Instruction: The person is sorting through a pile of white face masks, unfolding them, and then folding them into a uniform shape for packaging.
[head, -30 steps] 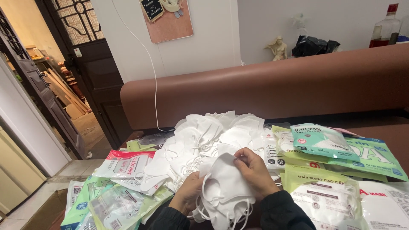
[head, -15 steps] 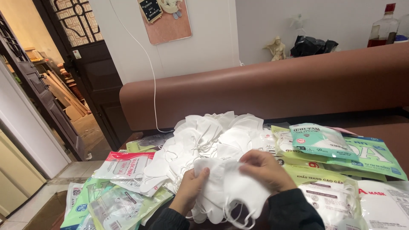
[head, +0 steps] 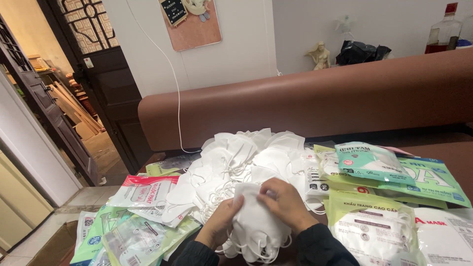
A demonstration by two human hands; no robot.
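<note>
At the near edge of the table, your hands close around a small stack of white face masks (head: pixel 256 224). Your left hand (head: pixel 220 225) grips the stack's left side, fingers curled against the fabric; your right hand (head: pixel 288 203) lies over the top right, fingertips pinching the upper fold. Both hands are shut on the stack, and its elastic ear loops hang free below, near your dark sleeves.

Compared with half a second ago, the hands have drawn closer together and the stack sits more squarely between them. A second ago the right hand lay on top of the bundle with the left tucked beneath. The bundle now reads as gathered and squared, judged from its tighter outline; the masks in hand look aligned rather than loose.

Just beyond the grip lies the large heap of loose white masks (head: pixel 246 155), touching the held stack at its far side. To your right lie green and yellow mask packets (head: pixel 394 170), overlapping, with a filled clear packet (head: pixel 369 231) nearest the right hand. To your left lie a red-topped packet (head: pixel 145 189) and further green packets (head: pixel 138 239). Behind the table runs a brown padded sofa back (head: pixel 305 103); a dark door (head: pixel 103 74) stands open at left.
</note>
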